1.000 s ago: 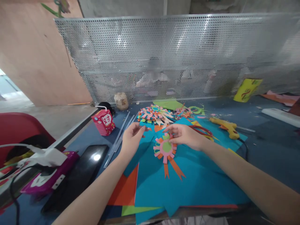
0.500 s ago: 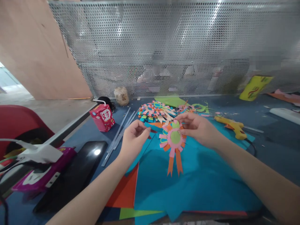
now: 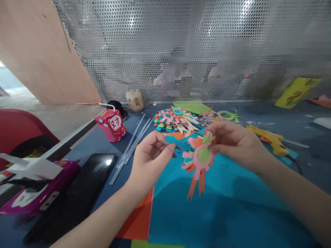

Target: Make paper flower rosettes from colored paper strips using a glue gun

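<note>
Farther right over a large flat blue paper sheet (image 3: 176, 215) than a second ago, a small round rosette of pink, orange and green paper loops (image 3: 203, 155) is now held up, its front turned toward the camera and its two notched orange tails hanging down. By the right hand (image 3: 236, 143) it is gripped at its upper right edge — thumb and fingers are clamped on the loops there. By the left hand (image 3: 153, 156), a short strip of bright blue paper (image 3: 172, 140) is pinched between thumb and fingers and pointed toward the rosette's left side; whether strip and rosette touch cannot be told. By the blue sheet, an orange paper sheet (image 3: 138, 218) is partly covered at the left.

Beyond the hands, a pile of multicoloured paper rosettes (image 3: 172, 117) is laid on the dark blue bench (image 3: 297, 127), with a tangle of thin coloured paper offcuts (image 3: 209, 117) just beside it. Near the right hand, a yellow glue gun (image 3: 271, 139) is laid down, a clear rod (image 3: 296, 143) protruding from it. Thin clear sticks (image 3: 134, 146) are laid between the left hand and a red drink carton (image 3: 110, 125); nearer the camera, a glossy black flat device (image 3: 74, 196) is placed. Behind — a grey perforated metal screen (image 3: 144, 41) is seen.
</note>
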A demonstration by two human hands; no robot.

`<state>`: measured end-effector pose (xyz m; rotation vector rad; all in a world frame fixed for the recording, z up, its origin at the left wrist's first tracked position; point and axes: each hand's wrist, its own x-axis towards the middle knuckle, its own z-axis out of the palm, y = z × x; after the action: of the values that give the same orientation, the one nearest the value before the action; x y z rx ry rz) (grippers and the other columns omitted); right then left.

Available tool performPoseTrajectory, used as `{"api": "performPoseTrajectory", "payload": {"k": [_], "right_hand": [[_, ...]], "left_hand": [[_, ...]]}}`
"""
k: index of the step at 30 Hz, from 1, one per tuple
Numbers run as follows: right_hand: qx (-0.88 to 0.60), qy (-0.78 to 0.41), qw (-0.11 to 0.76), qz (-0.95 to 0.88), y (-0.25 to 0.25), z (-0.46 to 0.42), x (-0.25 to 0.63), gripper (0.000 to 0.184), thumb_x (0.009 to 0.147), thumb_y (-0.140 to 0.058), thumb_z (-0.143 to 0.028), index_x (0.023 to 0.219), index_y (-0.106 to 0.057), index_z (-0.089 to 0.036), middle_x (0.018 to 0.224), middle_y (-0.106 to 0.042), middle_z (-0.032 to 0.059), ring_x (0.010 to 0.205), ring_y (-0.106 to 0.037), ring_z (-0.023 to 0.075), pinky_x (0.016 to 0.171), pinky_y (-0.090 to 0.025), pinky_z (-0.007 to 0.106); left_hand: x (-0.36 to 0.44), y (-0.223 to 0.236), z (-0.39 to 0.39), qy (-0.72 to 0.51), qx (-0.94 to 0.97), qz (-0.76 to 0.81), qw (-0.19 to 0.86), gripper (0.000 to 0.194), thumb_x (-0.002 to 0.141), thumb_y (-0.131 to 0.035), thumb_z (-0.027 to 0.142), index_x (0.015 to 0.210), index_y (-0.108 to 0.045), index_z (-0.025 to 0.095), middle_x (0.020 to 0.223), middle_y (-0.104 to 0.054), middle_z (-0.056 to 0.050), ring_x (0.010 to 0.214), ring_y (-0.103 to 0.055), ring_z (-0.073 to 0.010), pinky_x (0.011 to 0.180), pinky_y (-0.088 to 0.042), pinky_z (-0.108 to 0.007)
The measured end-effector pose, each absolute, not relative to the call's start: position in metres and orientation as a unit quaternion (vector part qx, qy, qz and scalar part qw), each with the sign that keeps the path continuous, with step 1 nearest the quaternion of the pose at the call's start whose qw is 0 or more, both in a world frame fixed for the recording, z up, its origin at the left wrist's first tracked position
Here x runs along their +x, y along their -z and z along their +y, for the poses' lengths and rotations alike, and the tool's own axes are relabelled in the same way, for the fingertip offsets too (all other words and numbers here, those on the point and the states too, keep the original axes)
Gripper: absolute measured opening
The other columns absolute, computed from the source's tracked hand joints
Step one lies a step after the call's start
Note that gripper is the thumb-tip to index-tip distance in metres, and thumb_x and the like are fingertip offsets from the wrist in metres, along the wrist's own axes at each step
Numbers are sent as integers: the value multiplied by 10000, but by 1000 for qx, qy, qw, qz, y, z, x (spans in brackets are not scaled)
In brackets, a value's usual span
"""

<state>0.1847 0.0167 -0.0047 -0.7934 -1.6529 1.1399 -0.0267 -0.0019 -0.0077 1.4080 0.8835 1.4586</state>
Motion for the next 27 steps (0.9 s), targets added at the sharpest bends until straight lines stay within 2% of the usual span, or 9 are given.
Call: {"api": "performPoseTrajectory", "payload": {"k": [4, 10, 18, 27], "right_hand": [[-322, -469, 473, -673, 3, 15, 183, 266, 704, -677, -151, 909, -586, -295, 836, -613, -34, 677, -596, 73, 579, -522, 174], [-313, -470, 483, -670, 2, 15, 183, 269, 701, -674, -138, 903, -590, -292, 820, -618, -39, 678, -597, 73, 560, -518, 166], [-307, -464, 478, -680, 0, 15, 182, 262, 708, -657, -122, 900, -584, -285, 778, -608, -42, 666, -596, 84, 558, -514, 194], [-319, -457, 476, -680, 0, 13, 182, 233, 714, -656, -150, 898, -560, -255, 868, -626, -10, 689, -607, 101, 553, -504, 216]], "left_hand": [[-27, 10, -3, -590, 547, 342, 486, 156, 727, -612, 167, 654, -476, 189, 537, -611, 60, 542, -595, -74, 562, -470, -166], [-26, 12, -3, -591, 528, 315, 523, 119, 748, -612, 190, 820, -522, 218, 586, -663, 56, 614, -635, -98, 633, -488, -196], [-30, 14, -3, -579, 539, 306, 531, 74, 756, -617, 226, 800, -561, 205, 653, -666, 36, 660, -620, -104, 679, -472, -217], [-28, 12, -3, -577, 525, 299, 550, 70, 749, -631, 232, 792, -579, 211, 624, -662, 41, 631, -615, -96, 644, -469, -194]]}}
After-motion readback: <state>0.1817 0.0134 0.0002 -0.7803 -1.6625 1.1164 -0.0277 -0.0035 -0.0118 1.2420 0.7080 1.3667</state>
